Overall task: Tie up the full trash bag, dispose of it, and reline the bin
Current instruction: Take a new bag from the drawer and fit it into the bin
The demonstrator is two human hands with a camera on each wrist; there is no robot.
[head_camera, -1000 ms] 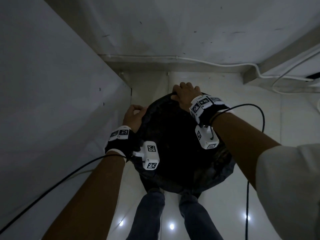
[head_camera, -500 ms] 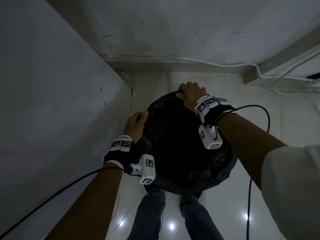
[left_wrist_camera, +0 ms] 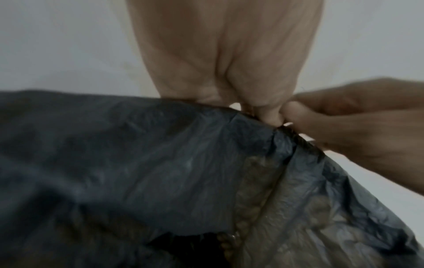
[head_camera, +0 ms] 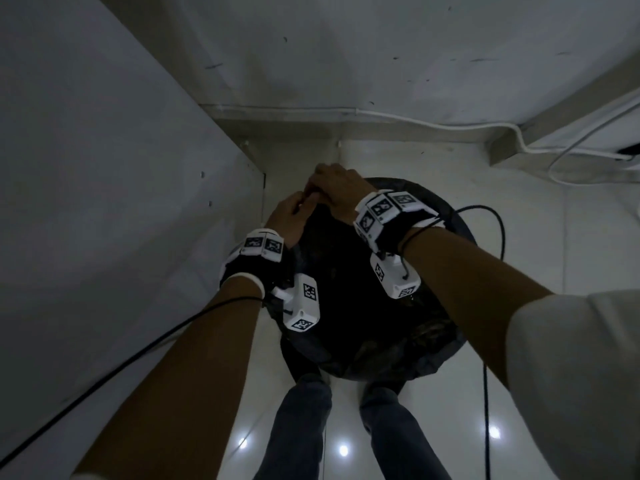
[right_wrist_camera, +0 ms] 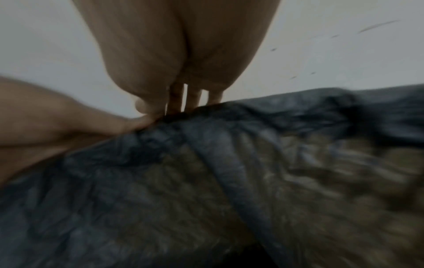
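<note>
A black trash bag (head_camera: 349,306) lines a round bin (head_camera: 460,233) on the floor in front of my legs. Its thin plastic (left_wrist_camera: 160,154) is crinkled, with brownish contents showing through (right_wrist_camera: 298,172). My left hand (head_camera: 294,216) and right hand (head_camera: 332,192) meet at the far left of the bag's rim. In the left wrist view my left hand (left_wrist_camera: 263,116) pinches the gathered rim edge, and the right hand's fingers (left_wrist_camera: 332,116) pinch it right beside. In the blurred right wrist view my right hand (right_wrist_camera: 160,110) grips the same edge.
A grey wall or panel (head_camera: 104,202) stands close on the left, another wall (head_camera: 346,46) behind the bin. White cables (head_camera: 519,133) run along the skirting at the back right. Black wrist cables (head_camera: 485,375) hang over the glossy white floor tiles (head_camera: 519,202).
The right hand has slid left along the far rim and the left hand has moved forward, so both now meet at the far left of the rim, gathering the bag's edge.
</note>
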